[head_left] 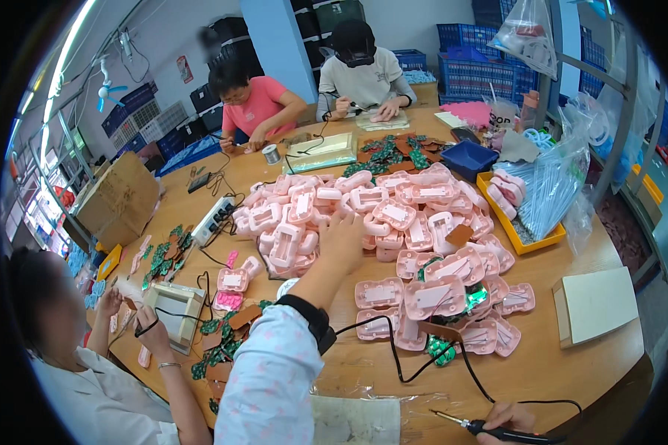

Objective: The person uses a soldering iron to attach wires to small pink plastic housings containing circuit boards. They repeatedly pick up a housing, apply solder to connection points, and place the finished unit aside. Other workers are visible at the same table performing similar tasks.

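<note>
My left arm, in a pale patterned sleeve with a black band at the wrist, stretches forward over the table. At its end my left hand [341, 245] is on the near side of a heap of pink plastic shells [302, 206], fingers stretched out and apart over them; no piece is visibly gripped. Low on the right, my right hand [513, 420] is closed round the black handle of a soldering iron [490, 428], its metal tip pointing left. Nearer to me lies a second group of pink shells [444, 297] with thin wires and green circuit boards [440, 350] among them.
A black cord [395, 352] loops across the table. A pale work board [356, 420] lies in front of me. A yellow tray [523, 243] and a cream block [596, 305] stand right. Three people sit around the table; a power strip [214, 220] lies left.
</note>
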Tool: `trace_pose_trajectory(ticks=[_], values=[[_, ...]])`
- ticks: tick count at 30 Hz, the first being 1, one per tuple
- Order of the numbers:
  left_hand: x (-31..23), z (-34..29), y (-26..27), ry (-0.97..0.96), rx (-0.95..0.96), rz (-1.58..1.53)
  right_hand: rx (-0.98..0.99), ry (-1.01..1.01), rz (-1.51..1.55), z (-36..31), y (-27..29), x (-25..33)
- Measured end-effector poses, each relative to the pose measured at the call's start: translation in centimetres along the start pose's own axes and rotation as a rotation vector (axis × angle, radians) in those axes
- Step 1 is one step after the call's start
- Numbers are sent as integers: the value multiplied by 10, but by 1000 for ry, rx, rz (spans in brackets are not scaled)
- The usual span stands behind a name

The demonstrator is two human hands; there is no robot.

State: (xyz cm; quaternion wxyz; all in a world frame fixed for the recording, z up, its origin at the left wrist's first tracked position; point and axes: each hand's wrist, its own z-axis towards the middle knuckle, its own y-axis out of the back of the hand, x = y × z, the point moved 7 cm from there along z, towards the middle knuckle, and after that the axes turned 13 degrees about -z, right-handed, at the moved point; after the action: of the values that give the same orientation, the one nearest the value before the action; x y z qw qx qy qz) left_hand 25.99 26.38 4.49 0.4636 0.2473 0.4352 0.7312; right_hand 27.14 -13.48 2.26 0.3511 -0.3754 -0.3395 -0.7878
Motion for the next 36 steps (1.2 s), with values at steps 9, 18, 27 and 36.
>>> trace_pose_trajectory(ticks=[9, 18, 27, 36], values=[[22, -37, 62, -136, 43, -221, 19, -1, 30, -1, 10, 2], [-102, -245, 114, -33, 453, -844, -92, -51, -2, -9, 16, -2], [-138, -281, 131, 425, 140, -674, -46, -63, -57, -9, -1, 8], [-98, -281, 132, 175, 158, -633, -5, -83, -39, -3, -12, 5]])
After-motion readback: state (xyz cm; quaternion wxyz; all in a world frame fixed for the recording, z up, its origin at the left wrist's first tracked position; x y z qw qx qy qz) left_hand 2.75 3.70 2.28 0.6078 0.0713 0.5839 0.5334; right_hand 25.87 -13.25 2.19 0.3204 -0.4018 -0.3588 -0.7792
